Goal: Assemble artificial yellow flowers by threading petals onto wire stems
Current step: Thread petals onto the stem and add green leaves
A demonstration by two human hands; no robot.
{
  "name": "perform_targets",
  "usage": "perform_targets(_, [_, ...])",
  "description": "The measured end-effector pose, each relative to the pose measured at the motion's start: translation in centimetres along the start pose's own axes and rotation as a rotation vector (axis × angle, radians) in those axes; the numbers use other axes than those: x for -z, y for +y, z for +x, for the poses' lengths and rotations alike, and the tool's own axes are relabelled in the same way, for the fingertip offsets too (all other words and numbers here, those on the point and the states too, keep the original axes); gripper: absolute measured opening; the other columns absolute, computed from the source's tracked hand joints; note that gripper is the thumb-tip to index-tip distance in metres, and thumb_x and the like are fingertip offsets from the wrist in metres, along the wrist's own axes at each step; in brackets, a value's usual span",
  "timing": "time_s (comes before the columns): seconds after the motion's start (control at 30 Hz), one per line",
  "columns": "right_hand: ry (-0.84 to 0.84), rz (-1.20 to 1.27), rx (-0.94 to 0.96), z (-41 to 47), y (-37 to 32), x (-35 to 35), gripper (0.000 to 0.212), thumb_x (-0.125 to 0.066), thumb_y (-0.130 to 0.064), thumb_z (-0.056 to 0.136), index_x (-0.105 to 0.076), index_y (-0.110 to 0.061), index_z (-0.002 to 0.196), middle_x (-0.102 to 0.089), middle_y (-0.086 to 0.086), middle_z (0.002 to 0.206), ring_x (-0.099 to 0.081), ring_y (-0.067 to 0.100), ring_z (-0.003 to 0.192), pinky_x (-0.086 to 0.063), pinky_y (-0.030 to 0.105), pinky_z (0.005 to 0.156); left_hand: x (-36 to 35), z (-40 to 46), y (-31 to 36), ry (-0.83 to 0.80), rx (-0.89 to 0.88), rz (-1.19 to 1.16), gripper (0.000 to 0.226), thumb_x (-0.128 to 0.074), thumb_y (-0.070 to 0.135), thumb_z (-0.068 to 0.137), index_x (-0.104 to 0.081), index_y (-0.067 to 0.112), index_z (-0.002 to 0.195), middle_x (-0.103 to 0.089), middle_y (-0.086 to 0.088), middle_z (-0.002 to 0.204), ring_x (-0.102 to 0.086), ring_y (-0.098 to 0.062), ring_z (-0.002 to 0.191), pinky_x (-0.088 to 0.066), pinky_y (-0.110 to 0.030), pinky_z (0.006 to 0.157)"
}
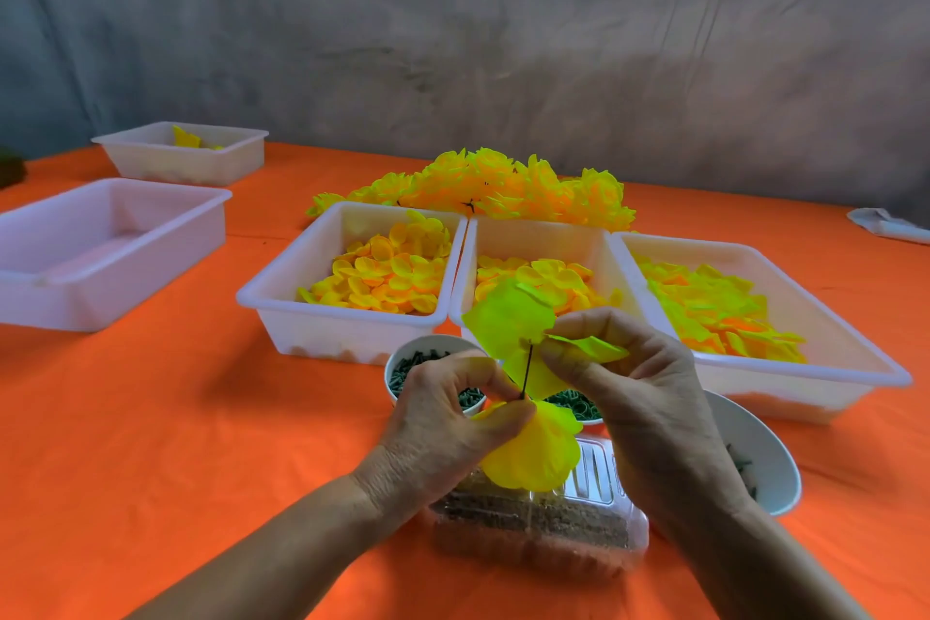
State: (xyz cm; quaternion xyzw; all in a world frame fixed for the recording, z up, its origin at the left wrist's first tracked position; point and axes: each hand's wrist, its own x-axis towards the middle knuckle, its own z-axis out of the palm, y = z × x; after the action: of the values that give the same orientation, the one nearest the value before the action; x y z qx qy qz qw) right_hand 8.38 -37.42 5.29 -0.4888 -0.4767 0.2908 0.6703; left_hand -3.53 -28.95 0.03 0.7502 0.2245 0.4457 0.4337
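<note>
A thin dark wire stem [526, 372] stands nearly upright between my hands. My left hand [443, 423] pinches its lower end, with a large yellow petal [533, 456] threaded on just below the fingers. A yellow-green petal piece [508, 317] sits at the top of the wire, and my right hand [634, 383] holds it by one lobe. Three white trays hold loose yellow petals: left [387, 277], middle [543, 277], right [724, 317]. Finished yellow flowers [498, 186] are heaped behind the trays.
A clear plastic box [538, 524] of brown pieces lies under my hands. Small cups of dark green parts [417, 368] and a white bowl [755, 453] stand close by. Two more white trays [100, 247] [186, 151] sit at the left on the orange tablecloth [201, 418].
</note>
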Motion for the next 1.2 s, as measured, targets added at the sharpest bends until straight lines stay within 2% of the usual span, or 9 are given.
perform_targets(0.17, [0.022, -0.016, 0.011, -0.17, -0.29, 0.06, 0.011, -0.072, -0.025, 0.057, -0.072, -0.025, 0.068, -0.071, 0.007, 0.071, -0.064, 0.017, 0.063, -0.051, 0.021, 0.058, 0.11, 0.00, 0.16, 0.000, -0.035, 0.029, 0.021, -0.076, 0.017, 0.070, -0.063, 0.031, 0.062, -0.057, 0.021, 0.065, -0.051, 0.003, 0.062, -0.040, -0.011, 0.061])
perform_targets(0.33, [0.021, -0.088, 0.055, -0.23, -0.42, 0.05, 0.017, -0.073, -0.007, 0.068, -0.073, -0.024, 0.070, -0.071, 0.008, 0.071, -0.064, 0.015, 0.062, -0.051, 0.020, 0.056, -0.01, 0.03, 0.07, 0.017, -0.029, 0.034, 0.017, -0.074, 0.023, 0.067, -0.061, 0.032, 0.060, -0.057, 0.020, 0.064, -0.051, 0.001, 0.061, -0.041, -0.017, 0.060])
perform_targets(0.43, [0.021, -0.152, 0.100, -0.18, -0.34, 0.07, 0.018, -0.072, 0.002, 0.074, -0.072, -0.016, 0.069, -0.072, 0.008, 0.073, -0.065, 0.016, 0.065, -0.052, 0.025, 0.059, -0.05, 0.06, -0.03, 0.021, -0.023, 0.021, 0.018, -0.074, 0.023, 0.067, -0.061, 0.032, 0.058, -0.056, 0.019, 0.063, -0.051, 0.001, 0.060, -0.040, -0.018, 0.059])
perform_targets(0.7, [0.020, -0.288, 0.206, -0.28, -0.13, 0.32, 0.019, -0.073, -0.001, 0.075, -0.072, -0.020, 0.075, -0.073, -0.004, 0.078, -0.069, 0.008, 0.075, -0.054, 0.021, 0.069, -0.12, 0.03, -0.07, 0.032, -0.047, 0.044, 0.019, -0.074, 0.022, 0.067, -0.062, 0.033, 0.058, -0.058, 0.021, 0.065, -0.052, 0.002, 0.061, -0.041, -0.015, 0.060])
perform_targets(0.8, [0.029, -0.305, 0.210, -0.33, 0.02, 0.31, 0.015, -0.073, -0.009, 0.075, -0.071, -0.023, 0.079, -0.073, -0.009, 0.078, -0.068, 0.004, 0.074, -0.052, 0.016, 0.061, -0.09, 0.08, 0.02, 0.037, -0.060, 0.065, 0.017, -0.073, 0.022, 0.068, -0.062, 0.033, 0.060, -0.058, 0.021, 0.067, -0.053, 0.001, 0.063, -0.041, -0.015, 0.061])
perform_targets(0.97, [0.030, -0.341, 0.238, -0.15, 0.34, 0.59, 0.018, -0.074, -0.008, 0.076, -0.071, -0.026, 0.082, -0.072, -0.010, 0.077, -0.068, 0.003, 0.073, -0.054, 0.021, 0.060, -0.13, -0.02, -0.07, 0.027, -0.045, 0.038, 0.018, -0.072, 0.021, 0.068, -0.061, 0.032, 0.060, -0.057, 0.019, 0.061, -0.052, 0.003, 0.061, -0.040, -0.012, 0.060])
perform_targets(1.07, [0.018, -0.353, 0.278, -0.14, 0.53, 0.59, 0.012, -0.068, -0.013, 0.073, -0.071, -0.024, 0.076, -0.072, -0.013, 0.075, -0.068, 0.002, 0.072, -0.053, 0.017, 0.056, -0.15, -0.10, -0.14, 0.029, -0.046, 0.023, 0.020, -0.073, 0.019, 0.068, -0.062, 0.033, 0.058, -0.059, 0.019, 0.063, -0.054, 0.004, 0.063, -0.040, -0.007, 0.060])
perform_targets(1.13, [0.016, -0.417, 0.357, -0.21, 0.39, 0.60, 0.016, -0.067, -0.008, 0.072, -0.070, -0.024, 0.075, -0.072, -0.012, 0.078, -0.068, 0.004, 0.077, -0.055, 0.023, 0.064, -0.18, -0.06, -0.05, 0.041, -0.041, 0.006, 0.018, -0.074, 0.021, 0.067, -0.064, 0.033, 0.059, -0.062, 0.019, 0.068, -0.058, 0.005, 0.069, -0.043, -0.008, 0.063])
perform_targets(1.2, [-0.048, -0.571, 0.536, -0.15, -0.07, 0.76, 0.014, -0.067, -0.001, 0.071, -0.069, -0.014, 0.075, -0.073, -0.008, 0.084, -0.069, 0.010, 0.082, -0.056, 0.036, 0.068, -0.16, -0.09, 0.01, 0.038, -0.062, -0.012, 0.013, -0.074, 0.028, 0.064, -0.067, 0.039, 0.064, -0.064, 0.022, 0.074, -0.060, 0.004, 0.071, -0.048, -0.015, 0.064])
